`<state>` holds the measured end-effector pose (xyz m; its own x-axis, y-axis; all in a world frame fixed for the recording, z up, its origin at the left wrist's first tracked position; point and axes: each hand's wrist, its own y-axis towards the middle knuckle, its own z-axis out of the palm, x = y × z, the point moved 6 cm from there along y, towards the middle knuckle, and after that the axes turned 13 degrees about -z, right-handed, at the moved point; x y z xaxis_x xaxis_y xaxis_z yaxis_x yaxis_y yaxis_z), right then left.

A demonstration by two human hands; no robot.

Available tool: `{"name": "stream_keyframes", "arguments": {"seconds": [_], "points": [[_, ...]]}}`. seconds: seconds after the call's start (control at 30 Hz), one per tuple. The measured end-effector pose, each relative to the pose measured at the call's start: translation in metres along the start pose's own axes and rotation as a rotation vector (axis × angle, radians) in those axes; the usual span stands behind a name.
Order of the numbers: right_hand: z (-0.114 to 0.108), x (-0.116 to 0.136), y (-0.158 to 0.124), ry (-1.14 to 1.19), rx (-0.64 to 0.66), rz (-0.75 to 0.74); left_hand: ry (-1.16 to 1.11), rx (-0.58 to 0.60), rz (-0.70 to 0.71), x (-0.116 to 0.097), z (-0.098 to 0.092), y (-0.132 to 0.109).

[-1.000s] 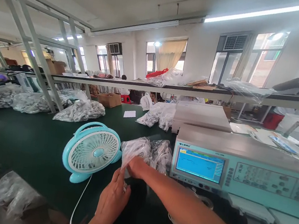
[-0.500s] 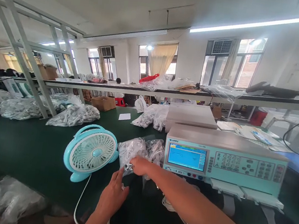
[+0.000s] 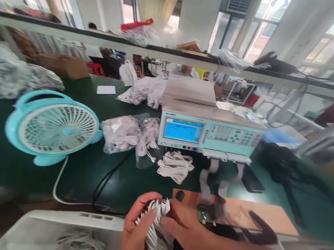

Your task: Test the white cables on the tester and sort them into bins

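Observation:
A bundle of white cables hangs between my hands near the table's front edge. My left hand is wrapped round its left side, with the thumb laid over the cables. At the top right of the bundle, my right hand has its fingers closed on it, by the pale cable ends. Beyond my hands another pile of white cables lies on the green table. Clear plastic bags of white cables rest to its left. Below left, loose white cables lie in a white bin.
A light-blue fan stands at left, its cord trailing forward. The test instrument with a lit screen is at centre right, its ribbon leads reaching a brown board. A black phone-like slab lies beside it. Behind runs a raised shelf.
Both hands have come back from the bagged cables towards the table's front edge and now grip a white cable bundle. My view has tipped down, bringing the white bin into sight.

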<state>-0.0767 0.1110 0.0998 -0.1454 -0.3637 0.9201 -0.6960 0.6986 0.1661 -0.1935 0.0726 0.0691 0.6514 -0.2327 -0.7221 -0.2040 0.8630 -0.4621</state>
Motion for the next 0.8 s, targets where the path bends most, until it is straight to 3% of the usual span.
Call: {"name": "stream_keyframes", "arguments": {"seconds": [0.17,0.33,0.5,0.63,0.7,0.8], "points": [[-0.020,-0.035,-0.085,0.002,-0.179,0.081,0.408,0.211,0.053,0.062,0.033,-0.022],[-0.034,-0.049,-0.145,-0.141,0.014,0.128,0.618,0.346,-0.269,0.120,0.035,-0.033],[-0.046,-0.057,-0.169,-0.197,0.154,0.091,0.682,0.420,-0.240,0.139,0.039,-0.041],[-0.047,-0.065,-0.183,-0.255,0.212,0.023,0.726,0.593,-0.251,0.150,0.061,-0.053],[-0.048,-0.069,-0.188,-0.291,0.184,0.007,0.632,0.563,-0.338,0.163,0.065,-0.051],[-0.054,-0.070,-0.190,-0.352,0.107,-0.057,0.375,0.324,-0.452,0.186,0.060,-0.039]]}}
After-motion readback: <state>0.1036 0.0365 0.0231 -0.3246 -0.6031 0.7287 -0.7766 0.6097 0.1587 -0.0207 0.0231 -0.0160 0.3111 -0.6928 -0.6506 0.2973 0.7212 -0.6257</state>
